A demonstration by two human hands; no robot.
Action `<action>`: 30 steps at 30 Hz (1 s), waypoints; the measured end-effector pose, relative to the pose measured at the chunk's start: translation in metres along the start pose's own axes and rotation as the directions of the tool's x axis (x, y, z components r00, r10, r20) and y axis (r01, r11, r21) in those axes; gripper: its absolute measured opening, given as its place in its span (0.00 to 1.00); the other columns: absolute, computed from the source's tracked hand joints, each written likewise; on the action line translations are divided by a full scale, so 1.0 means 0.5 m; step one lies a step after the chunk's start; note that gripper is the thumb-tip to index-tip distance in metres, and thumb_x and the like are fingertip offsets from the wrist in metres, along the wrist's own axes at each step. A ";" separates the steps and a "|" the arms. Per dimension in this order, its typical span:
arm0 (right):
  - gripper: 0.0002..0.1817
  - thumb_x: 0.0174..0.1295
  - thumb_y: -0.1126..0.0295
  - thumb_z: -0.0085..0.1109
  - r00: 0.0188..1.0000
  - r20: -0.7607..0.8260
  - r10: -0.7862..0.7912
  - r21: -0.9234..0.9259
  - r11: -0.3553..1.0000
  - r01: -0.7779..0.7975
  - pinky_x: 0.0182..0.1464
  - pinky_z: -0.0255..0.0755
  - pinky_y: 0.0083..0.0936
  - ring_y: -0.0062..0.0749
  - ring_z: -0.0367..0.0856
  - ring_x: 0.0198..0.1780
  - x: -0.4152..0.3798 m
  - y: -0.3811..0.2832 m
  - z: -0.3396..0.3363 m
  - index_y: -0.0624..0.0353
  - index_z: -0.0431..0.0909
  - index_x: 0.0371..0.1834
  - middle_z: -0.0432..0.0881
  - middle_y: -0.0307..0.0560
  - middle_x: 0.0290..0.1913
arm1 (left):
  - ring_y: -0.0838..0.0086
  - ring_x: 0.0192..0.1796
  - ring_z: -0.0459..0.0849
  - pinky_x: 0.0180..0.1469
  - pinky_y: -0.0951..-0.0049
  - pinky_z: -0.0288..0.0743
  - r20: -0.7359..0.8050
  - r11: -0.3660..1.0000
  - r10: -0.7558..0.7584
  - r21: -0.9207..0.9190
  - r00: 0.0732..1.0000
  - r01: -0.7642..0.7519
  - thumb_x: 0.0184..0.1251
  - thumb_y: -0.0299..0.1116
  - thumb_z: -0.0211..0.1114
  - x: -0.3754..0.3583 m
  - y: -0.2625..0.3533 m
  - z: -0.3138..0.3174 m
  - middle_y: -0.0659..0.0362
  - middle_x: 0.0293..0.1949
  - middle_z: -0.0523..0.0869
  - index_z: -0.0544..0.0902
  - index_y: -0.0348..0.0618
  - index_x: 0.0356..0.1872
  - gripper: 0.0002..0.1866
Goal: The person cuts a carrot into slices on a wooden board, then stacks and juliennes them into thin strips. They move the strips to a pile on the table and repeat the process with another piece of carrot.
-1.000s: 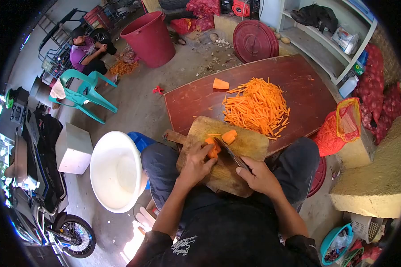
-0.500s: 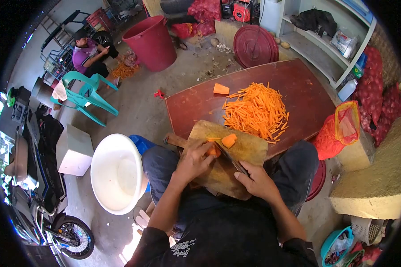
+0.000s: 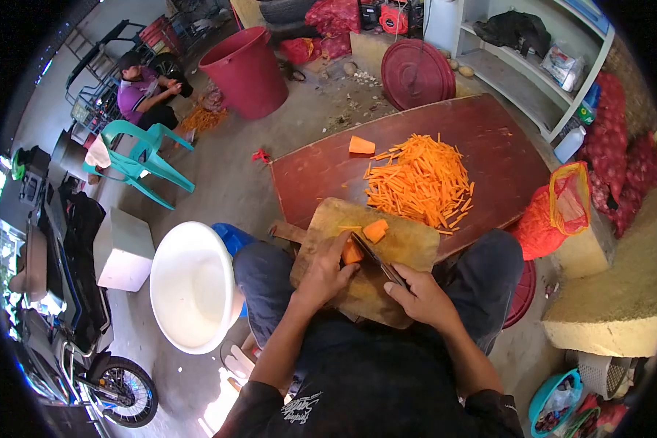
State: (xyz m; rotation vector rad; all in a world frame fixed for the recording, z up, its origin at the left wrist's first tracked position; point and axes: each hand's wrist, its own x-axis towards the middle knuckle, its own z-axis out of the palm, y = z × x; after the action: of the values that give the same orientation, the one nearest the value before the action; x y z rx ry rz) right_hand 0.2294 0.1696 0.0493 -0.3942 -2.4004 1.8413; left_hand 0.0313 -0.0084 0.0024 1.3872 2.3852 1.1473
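Note:
A worn wooden cutting board (image 3: 376, 296) lies across my lap against the table's near edge. My left hand (image 3: 324, 274) rests on its left half, fingers and thumb curved about a carrot piece (image 3: 352, 252). In my right hand (image 3: 422, 297) is the handle of a knife (image 3: 378, 261), its dark blade slanting up and left beside that piece. Another cut carrot chunk (image 3: 375, 231) sits just beyond the blade. Past the board, a heap of carrot sticks (image 3: 420, 182) covers part of the reddish table (image 3: 504, 160), with a thick carrot stub (image 3: 361, 145) to its left.
A white basin (image 3: 190, 292) stands left of my knee, beside a white box (image 3: 124, 252). A red mesh bag (image 3: 544, 226) is at the right. Farther off are a green chair (image 3: 150, 150), a large red bin (image 3: 247, 77) and a seated person (image 3: 142, 95) near more carrot strips.
My left hand's fingers have shifted slightly on the carrot piece, showing more of its orange side and the thumb. The knife stays nearly in place. The seated person's hands have moved.

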 end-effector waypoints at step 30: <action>0.18 0.84 0.65 0.58 0.996 0.015 0.091 -0.228 0.970 -0.085 0.52 0.80 0.50 0.71 0.86 0.49 0.013 -0.068 0.025 0.63 0.75 0.70 0.86 0.71 0.48 | 0.46 0.49 0.87 0.53 0.52 0.85 -0.129 0.958 0.283 0.096 0.950 -0.272 0.60 0.18 0.77 -0.006 -0.001 0.009 0.44 0.51 0.86 0.88 0.31 0.50 0.16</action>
State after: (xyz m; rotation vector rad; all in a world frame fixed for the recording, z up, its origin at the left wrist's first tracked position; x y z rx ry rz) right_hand 0.2156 0.1516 0.0780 -0.5061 -2.6614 1.6155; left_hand 0.0352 -0.0085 -0.0018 1.7699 2.4076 1.2700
